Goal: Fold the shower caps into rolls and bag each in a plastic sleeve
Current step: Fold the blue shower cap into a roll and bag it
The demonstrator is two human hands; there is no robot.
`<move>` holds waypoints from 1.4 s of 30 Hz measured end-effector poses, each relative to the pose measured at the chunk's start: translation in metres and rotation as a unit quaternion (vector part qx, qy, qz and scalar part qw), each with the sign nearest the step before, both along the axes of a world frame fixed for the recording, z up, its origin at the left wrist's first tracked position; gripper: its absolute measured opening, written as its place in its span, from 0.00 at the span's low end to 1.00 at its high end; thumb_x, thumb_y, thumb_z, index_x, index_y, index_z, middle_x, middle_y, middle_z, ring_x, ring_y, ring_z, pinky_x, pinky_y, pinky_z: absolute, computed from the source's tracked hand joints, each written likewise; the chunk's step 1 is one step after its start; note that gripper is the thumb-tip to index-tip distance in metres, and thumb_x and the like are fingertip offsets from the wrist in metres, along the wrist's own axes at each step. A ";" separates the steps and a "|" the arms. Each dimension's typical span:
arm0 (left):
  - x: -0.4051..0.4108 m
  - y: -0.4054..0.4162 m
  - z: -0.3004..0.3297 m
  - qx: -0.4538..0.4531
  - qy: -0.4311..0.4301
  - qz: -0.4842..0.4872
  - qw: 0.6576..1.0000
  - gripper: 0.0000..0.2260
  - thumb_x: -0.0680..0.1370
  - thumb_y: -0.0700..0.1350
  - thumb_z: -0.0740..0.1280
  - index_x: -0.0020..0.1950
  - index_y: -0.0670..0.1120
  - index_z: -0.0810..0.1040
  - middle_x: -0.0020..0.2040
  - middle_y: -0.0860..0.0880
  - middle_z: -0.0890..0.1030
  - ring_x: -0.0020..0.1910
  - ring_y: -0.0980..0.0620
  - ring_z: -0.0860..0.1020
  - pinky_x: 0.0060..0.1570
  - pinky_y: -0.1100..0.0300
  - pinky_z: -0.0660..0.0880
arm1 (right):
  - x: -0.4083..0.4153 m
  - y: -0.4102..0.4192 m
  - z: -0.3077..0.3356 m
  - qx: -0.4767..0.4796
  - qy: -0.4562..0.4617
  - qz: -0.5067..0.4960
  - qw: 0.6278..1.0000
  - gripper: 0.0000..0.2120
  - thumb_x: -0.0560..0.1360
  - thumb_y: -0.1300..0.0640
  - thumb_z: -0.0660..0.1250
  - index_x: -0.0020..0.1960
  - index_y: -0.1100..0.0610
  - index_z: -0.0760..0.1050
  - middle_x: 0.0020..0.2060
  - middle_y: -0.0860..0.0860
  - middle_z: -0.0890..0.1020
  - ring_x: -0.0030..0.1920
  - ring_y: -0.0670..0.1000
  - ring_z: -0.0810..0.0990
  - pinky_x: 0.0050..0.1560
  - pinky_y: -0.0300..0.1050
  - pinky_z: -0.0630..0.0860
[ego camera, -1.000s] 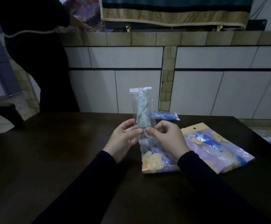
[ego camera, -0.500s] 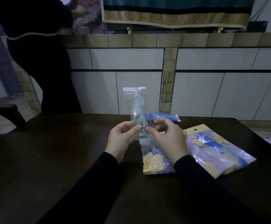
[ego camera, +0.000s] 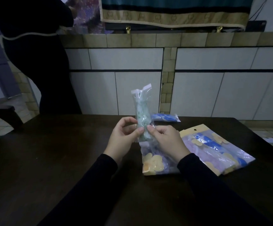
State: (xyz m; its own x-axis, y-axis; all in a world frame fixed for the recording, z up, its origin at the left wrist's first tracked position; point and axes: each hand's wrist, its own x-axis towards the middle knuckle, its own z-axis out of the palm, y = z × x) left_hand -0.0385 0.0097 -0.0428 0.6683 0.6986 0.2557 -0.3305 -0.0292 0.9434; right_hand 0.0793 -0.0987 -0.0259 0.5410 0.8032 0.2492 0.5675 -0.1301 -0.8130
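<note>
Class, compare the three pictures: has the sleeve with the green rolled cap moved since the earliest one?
Yes. The sleeve has shifted left, away from the tan tile column behind it; both hands hold its lower end.

- There is only one view, from a camera worn on the person's head, so no second angle overlaps it.
- It faces forward and tilts down over the dark table (ego camera: 54,168), whose near edge falls below the frame.
- It sits close: both sleeves run in from the bottom, and the left hand (ego camera: 123,136) and right hand (ego camera: 166,141) meet mid-frame.
- The wide lens also reaches past the table's far edge to the tiled counter (ego camera: 197,79) and a standing person (ego camera: 39,62) at upper left.
</note>
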 end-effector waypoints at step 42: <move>0.069 0.120 -0.018 0.282 0.259 0.168 0.908 0.04 0.75 0.46 0.73 0.50 0.51 0.83 0.46 0.53 0.83 0.49 0.52 0.80 0.54 0.59 0.74 | 0.083 0.065 0.032 -0.245 -0.284 -0.086 0.923 0.18 0.74 0.48 0.66 0.63 0.49 0.76 0.55 0.50 0.81 0.52 0.52 0.79 0.52 0.46 0.77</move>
